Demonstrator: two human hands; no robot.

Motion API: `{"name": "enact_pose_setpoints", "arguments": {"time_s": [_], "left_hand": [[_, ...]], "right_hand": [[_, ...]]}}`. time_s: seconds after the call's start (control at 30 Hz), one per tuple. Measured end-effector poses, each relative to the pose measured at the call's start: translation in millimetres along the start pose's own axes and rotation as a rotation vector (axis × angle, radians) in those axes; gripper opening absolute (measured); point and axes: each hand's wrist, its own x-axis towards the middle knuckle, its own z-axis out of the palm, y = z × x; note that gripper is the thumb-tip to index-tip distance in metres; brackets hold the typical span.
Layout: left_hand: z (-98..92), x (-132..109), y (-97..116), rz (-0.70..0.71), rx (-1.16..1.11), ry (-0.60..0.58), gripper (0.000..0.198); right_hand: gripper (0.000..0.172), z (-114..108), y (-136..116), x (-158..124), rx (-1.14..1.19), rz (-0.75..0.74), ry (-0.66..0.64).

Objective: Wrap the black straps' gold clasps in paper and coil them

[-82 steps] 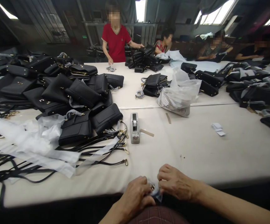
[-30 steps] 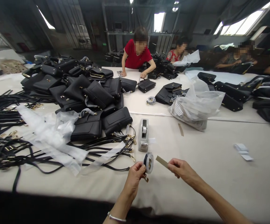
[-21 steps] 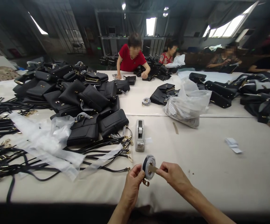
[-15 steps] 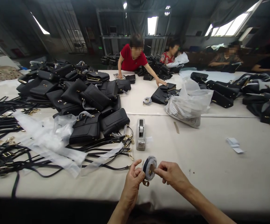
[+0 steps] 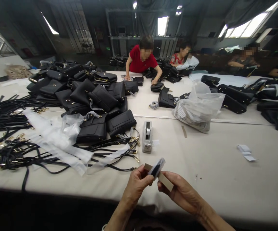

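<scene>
Between my hands is a coiled black strap [image 5: 157,167] in clear plastic wrap, turned nearly edge-on. A brown card strip [image 5: 165,181] passes through the coil and sticks out on both sides. My left hand [image 5: 137,182] is closed around the coil's left side, with the thumb pressed on it. My right hand [image 5: 180,192] pinches the strip's right end between thumb and fingers. Just beyond my hands stands a tape dispenser [image 5: 147,137] on the table. Loose black straps [image 5: 105,157] with gold clips lie to the left.
Black handbags [image 5: 93,128] form a big pile at left, with white plastic wrap [image 5: 54,141] before it. A clear plastic bag [image 5: 197,107] stands right of centre. White paper pieces [image 5: 246,152] lie further right. Across the table a person in red [image 5: 142,61] handles a small black bag.
The coil has turned from facing me to nearly edge-on, and the card strip now shows on both sides. The person opposite has drawn one arm in with a bag.
</scene>
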Motion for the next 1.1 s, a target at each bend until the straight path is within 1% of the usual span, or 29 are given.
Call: {"name": "enact_pose_setpoints", "arguments": {"time_s": [0.03, 0.1, 0.27, 0.37, 0.47, 0.6, 0.7, 0.77, 0.83, 0.93, 1.03, 1.1], "left_hand": [[1.7, -0.9, 1.7, -0.001, 0.009, -0.003, 0.033], [4.7, -2.5, 2.4, -0.004, 0.030, 0.002, 0.031], [13.2, -6.3, -1.2, 0.042, 0.146, 0.018, 0.023], [23.5, -8.7, 0.3, 0.101, 0.213, 0.079, 0.018], [34.5, -10.8, 0.5, 0.157, 0.273, 0.154, 0.017], [41.7, -15.0, -3.6, 0.216, 0.400, 0.239, 0.017], [40.2, -19.3, -1.9, 0.201, 0.456, 0.190, 0.015], [36.8, -21.0, 1.4, 0.194, 0.467, 0.159, 0.017], [31.7, -21.1, 3.7, 0.211, 0.518, 0.191, 0.021], [22.8, -19.1, 3.5, 0.219, 0.647, 0.290, 0.022], [15.7, -17.6, 1.8, 0.200, 0.759, 0.333, 0.021], [12.8, -17.7, 1.4, 0.240, 0.892, 0.361, 0.020]], "right_hand": [[0.030, 0.9, 2.6, 0.0, -0.013, -0.010, 0.005], [0.031, 1.8, 7.2, 1.3, -0.080, -0.049, 0.023], [0.035, -1.6, 20.7, 9.3, -0.136, -0.162, 0.153], [0.040, -2.6, 32.6, 16.8, -0.131, -0.235, 0.240], [0.047, -1.3, 46.2, 24.6, -0.151, -0.310, 0.339], [0.053, 3.5, 60.3, 29.2, -0.221, -0.374, 0.439], [0.052, 9.6, 63.9, 27.7, -0.275, -0.390, 0.480], [0.053, 13.5, 63.2, 26.7, -0.306, -0.392, 0.492], [0.055, 16.1, 60.9, 26.3, -0.335, -0.386, 0.496], [0.055, 16.3, 54.7, 25.2, -0.372, -0.362, 0.483], [0.049, 14.6, 46.8, 21.2, -0.394, -0.316, 0.436], [0.042, 14.7, 42.4, 18.5, -0.405, -0.282, 0.405]]}}
